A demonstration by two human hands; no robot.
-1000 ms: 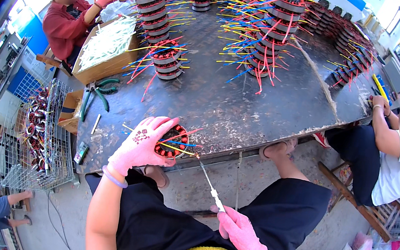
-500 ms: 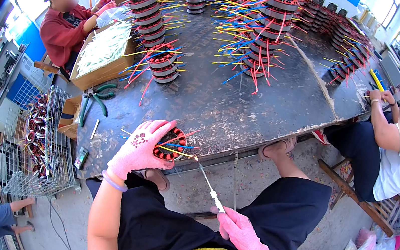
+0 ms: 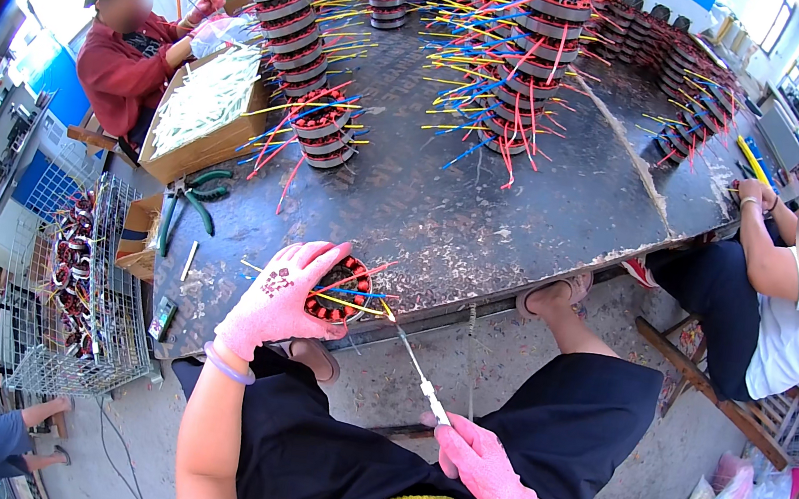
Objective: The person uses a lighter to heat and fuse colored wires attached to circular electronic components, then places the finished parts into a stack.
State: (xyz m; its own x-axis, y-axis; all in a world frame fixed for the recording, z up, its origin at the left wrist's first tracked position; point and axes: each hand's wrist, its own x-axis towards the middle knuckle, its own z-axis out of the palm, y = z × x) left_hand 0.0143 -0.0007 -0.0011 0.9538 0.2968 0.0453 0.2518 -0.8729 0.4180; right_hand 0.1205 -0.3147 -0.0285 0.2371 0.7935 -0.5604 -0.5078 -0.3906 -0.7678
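Note:
My left hand (image 3: 288, 290), in a pink patterned glove, grips a round motor stator (image 3: 341, 289) at the table's near edge. Red slots line its ring, and red, blue and yellow wires stick out toward the right. My right hand (image 3: 485, 470), also gloved in pink, is closed round the white handle of a slim tool (image 3: 417, 365) with a long thin metal shaft. The shaft slants up and left, its tip at the ends of the wires, where a small bright orange spot shows. What kind of tool it is I cannot make out.
Tall stacks of wired stators (image 3: 542, 66) stand across the dark table (image 3: 407, 195). Green-handled pliers (image 3: 195, 194) lie at its left edge, near a carton of white strips (image 3: 205, 101). A wire basket (image 3: 79, 308) stands lower left. One person sits far left, another right.
The tool's tip and the wire ends have shifted very slightly, and the bright spot looks smaller. Both my hands keep their grips. At the far left, the person's hands have moved a little.

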